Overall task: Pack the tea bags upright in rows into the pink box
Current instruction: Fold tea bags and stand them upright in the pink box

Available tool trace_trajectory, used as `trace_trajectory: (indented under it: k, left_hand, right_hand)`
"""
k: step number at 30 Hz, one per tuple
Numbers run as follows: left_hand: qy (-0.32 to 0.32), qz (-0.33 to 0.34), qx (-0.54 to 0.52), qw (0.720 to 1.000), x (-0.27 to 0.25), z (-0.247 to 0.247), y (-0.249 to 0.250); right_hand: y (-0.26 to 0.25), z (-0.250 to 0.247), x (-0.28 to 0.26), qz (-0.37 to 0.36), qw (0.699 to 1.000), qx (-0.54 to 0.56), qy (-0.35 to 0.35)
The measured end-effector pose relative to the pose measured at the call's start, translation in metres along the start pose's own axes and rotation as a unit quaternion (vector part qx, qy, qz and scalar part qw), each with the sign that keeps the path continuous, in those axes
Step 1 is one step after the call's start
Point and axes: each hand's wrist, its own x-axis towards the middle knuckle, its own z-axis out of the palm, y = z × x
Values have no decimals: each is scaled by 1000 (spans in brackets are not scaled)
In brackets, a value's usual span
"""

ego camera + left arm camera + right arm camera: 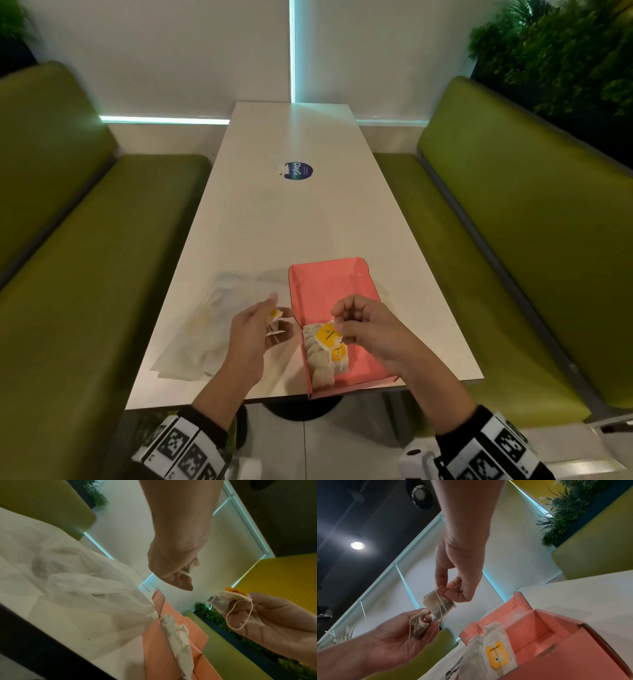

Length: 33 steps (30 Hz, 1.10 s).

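Note:
The pink box point(342, 284) lies open on the white table's near edge. A row of tea bags point(322, 366) stands along its left wall, one showing a yellow tag point(496, 657). My left hand point(270, 315) hovers just left of the box and pinches a tea bag point(221, 600) with an orange tag and a looped string. My right hand point(339, 323) is above the row in the box. Its fingers are curled round another tea bag point(419, 624) with trailing string. In the right wrist view the two held bags nearly touch.
A crumpled clear plastic bag point(212, 329) lies on the table point(291, 222) left of the box. A round blue sticker point(298, 170) marks the table's far middle. Green padded benches point(85, 274) flank both sides. The box's right half point(539, 626) holds nothing.

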Motion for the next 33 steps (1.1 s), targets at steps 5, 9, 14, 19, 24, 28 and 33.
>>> trace_trajectory:
  k: [5, 9, 14, 19, 24, 28, 33]
  left_hand:
    - [-183, -35, 132, 974, -6, 2, -2]
    - [-320, -75, 182, 927, -16, 1, -1]
    - [-252, -6, 237, 938, -15, 5, -6]
    - [-203, 30, 219, 954, -13, 10, -11]
    - [-199, 62, 241, 948, -14, 11, -2]
    - [-215, 86, 245, 941, -14, 11, 5]
    - [-202, 92, 238, 945, -9, 11, 3]
  right_hand:
    - [-9, -3, -3, -42, 989, -110, -92]
    - [-14, -7, -3, -60, 979, -175, -91]
    - [-9, -6, -3, -26, 988, -154, -18]
    - [-2, 2, 2, -21, 969, -246, 12]
    - [-2, 4, 7, -32, 975, -217, 44]
    - [-9, 7, 13, -55, 962, -262, 44]
    - [-9, 13, 19, -56, 947, -314, 36]
